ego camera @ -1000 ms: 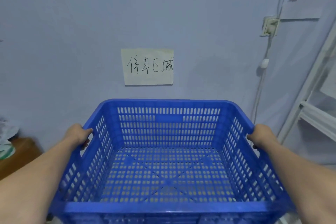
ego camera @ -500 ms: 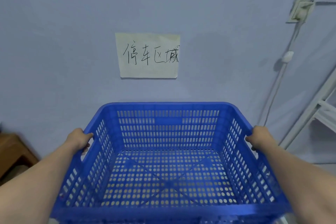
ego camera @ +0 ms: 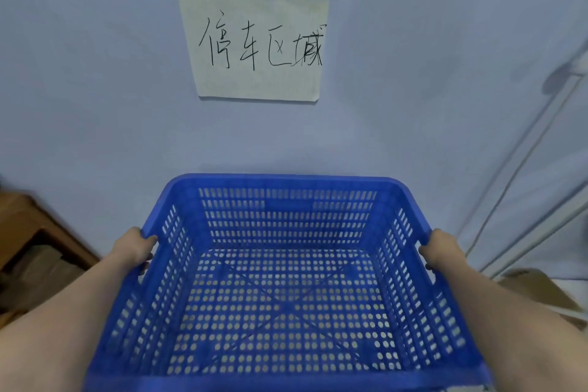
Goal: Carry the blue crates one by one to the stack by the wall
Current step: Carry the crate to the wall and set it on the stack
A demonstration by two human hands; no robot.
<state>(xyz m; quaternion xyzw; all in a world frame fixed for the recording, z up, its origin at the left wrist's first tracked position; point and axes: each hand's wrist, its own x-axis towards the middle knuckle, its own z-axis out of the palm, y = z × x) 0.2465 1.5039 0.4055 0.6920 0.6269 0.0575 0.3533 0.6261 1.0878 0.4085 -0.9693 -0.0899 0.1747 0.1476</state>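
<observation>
At the far left edge a brown wooden piece of furniture sits low against the wall, and what lies under it is too dark to make out. Next comes the left hand, wrapped around the left rim of a blue crate, fingers curled over the edge with the thumb on the inside. The crate is empty and held level in front of the body, its far side close to the pale blue wall; whether it touches the wall cannot be told. Pale flooring shows through the holes in its bottom. Above the crate a paper sign with handwritten black characters is stuck flat on the wall. The right hand grips the crate's right rim in the same closed way. Further right, a white cable runs down the wall at a slant, and a brownish cardboard box, possibly, lies low at the right edge.
</observation>
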